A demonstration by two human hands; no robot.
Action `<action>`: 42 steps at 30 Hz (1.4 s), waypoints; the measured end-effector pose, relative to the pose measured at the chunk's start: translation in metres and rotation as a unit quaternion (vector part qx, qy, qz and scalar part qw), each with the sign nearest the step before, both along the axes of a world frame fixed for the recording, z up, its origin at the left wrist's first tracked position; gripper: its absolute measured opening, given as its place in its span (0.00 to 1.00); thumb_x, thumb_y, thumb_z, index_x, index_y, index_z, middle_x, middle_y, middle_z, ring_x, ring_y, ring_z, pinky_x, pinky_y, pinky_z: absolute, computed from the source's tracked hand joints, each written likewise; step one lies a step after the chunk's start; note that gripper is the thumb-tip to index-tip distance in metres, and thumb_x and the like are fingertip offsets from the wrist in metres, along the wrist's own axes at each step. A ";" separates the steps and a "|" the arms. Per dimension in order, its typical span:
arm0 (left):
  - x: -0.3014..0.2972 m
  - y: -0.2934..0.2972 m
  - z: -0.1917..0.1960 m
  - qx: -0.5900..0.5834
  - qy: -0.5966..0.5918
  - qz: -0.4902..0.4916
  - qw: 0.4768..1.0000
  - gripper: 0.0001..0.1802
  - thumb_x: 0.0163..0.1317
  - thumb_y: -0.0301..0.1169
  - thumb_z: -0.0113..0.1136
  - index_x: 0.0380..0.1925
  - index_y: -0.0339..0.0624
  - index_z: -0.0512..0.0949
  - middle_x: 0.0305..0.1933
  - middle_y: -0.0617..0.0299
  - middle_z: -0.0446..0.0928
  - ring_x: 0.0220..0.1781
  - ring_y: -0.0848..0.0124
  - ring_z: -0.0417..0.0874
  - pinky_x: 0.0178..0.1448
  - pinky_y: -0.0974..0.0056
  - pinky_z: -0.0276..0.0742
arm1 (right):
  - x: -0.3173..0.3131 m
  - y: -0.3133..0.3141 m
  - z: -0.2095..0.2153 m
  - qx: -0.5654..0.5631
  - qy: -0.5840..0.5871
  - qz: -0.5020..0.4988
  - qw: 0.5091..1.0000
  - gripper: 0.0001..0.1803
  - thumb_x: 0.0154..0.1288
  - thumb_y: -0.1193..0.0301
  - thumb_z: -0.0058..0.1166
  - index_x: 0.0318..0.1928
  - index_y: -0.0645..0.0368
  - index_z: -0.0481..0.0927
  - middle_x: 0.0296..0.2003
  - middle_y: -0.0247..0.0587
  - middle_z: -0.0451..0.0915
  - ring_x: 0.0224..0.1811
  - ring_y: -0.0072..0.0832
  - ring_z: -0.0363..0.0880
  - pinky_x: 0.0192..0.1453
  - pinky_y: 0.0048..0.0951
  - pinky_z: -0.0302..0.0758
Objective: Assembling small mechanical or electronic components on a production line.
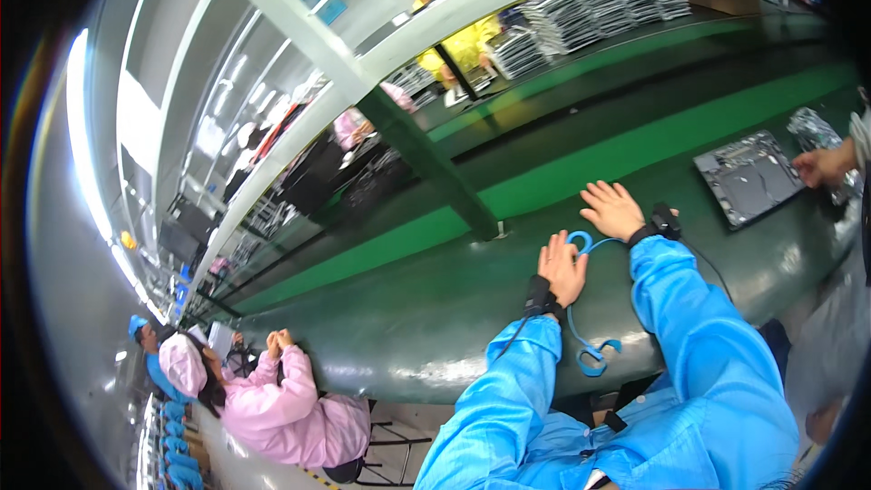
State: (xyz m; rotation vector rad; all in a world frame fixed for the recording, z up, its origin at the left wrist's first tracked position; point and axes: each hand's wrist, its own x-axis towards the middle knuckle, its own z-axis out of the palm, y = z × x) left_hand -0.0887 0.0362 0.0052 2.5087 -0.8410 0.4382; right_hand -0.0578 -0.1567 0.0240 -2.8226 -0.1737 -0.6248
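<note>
Both my hands rest over the dark green bench [399,327], their sleeves light blue. My left hand [562,270] has its fingers stretched out, palm down. A blue cord [579,239] loops beside its fingertips and runs under or past the hand; whether the hand touches it I cannot tell. The cord's other end lies coiled [594,361] nearer the bench's front edge. My right hand [614,211] lies flat with fingers spread, farther forward and holding nothing. Black bands [539,298] with thin wires sit on both wrists.
An opened laptop-like chassis [751,177] lies at the right, with another person's hand [824,166] at its edge and a silvery bag [814,130] behind. A green post [426,154] rises from the bench. Across the line stand stacked panels [581,18]. A pink-clad person [281,395] sits at the left.
</note>
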 end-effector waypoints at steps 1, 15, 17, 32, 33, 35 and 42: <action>-0.006 0.001 0.003 0.000 0.003 0.008 1.000 0.13 0.62 0.39 0.52 0.41 0.44 0.68 0.66 0.46 0.60 0.70 0.50 0.56 0.70 0.44 0.50 | -0.001 0.000 -0.001 -0.004 -0.007 -0.006 1.000 0.28 0.68 0.49 0.34 0.61 0.50 0.68 0.64 0.38 0.64 0.69 0.34 0.56 0.71 0.43 0.48; -0.054 0.065 0.013 0.130 0.049 0.075 0.987 0.27 0.67 0.42 0.40 0.64 0.47 0.61 0.69 0.53 0.57 0.71 0.53 0.54 0.71 0.46 0.49 | -0.047 0.008 -0.006 0.016 0.038 -0.042 0.998 0.31 0.67 0.47 0.34 0.64 0.50 0.64 0.66 0.37 0.60 0.71 0.35 0.51 0.72 0.45 0.45; -0.059 0.086 0.014 0.124 0.067 0.102 0.985 0.27 0.67 0.42 0.38 0.65 0.47 0.61 0.70 0.53 0.56 0.72 0.54 0.53 0.71 0.46 0.48 | -0.053 0.009 -0.004 0.017 0.045 -0.047 0.998 0.30 0.68 0.48 0.34 0.64 0.50 0.64 0.66 0.37 0.59 0.71 0.35 0.50 0.72 0.46 0.44; -0.154 0.266 -0.006 0.053 0.089 0.350 0.931 0.30 0.65 0.49 0.41 0.65 0.51 0.62 0.71 0.56 0.55 0.73 0.55 0.51 0.72 0.49 0.43 | -0.107 -0.016 -0.009 -0.031 0.010 -0.060 0.998 0.26 0.68 0.53 0.37 0.62 0.48 0.66 0.65 0.34 0.62 0.69 0.32 0.55 0.70 0.41 0.52; -0.157 0.269 -0.007 0.049 0.082 0.362 0.927 0.30 0.65 0.50 0.42 0.65 0.51 0.62 0.71 0.56 0.55 0.73 0.55 0.51 0.72 0.49 0.43 | -0.106 -0.012 -0.007 -0.032 0.030 -0.056 0.997 0.26 0.69 0.53 0.36 0.63 0.48 0.65 0.66 0.34 0.61 0.70 0.31 0.54 0.71 0.41 0.50; -0.161 0.264 -0.004 0.060 0.074 0.387 0.917 0.33 0.63 0.54 0.45 0.65 0.51 0.62 0.71 0.55 0.55 0.73 0.56 0.51 0.72 0.49 0.42 | -0.105 -0.006 -0.006 -0.029 0.050 -0.052 0.997 0.27 0.69 0.53 0.36 0.64 0.49 0.63 0.66 0.35 0.60 0.70 0.32 0.53 0.72 0.40 0.49; -0.167 0.245 -0.011 0.040 0.052 0.392 0.918 0.29 0.63 0.53 0.46 0.62 0.56 0.67 0.70 0.56 0.58 0.72 0.52 0.52 0.71 0.46 0.43 | -0.106 -0.009 -0.004 -0.046 0.049 -0.036 0.997 0.27 0.70 0.53 0.34 0.65 0.50 0.63 0.66 0.36 0.59 0.71 0.32 0.52 0.72 0.41 0.49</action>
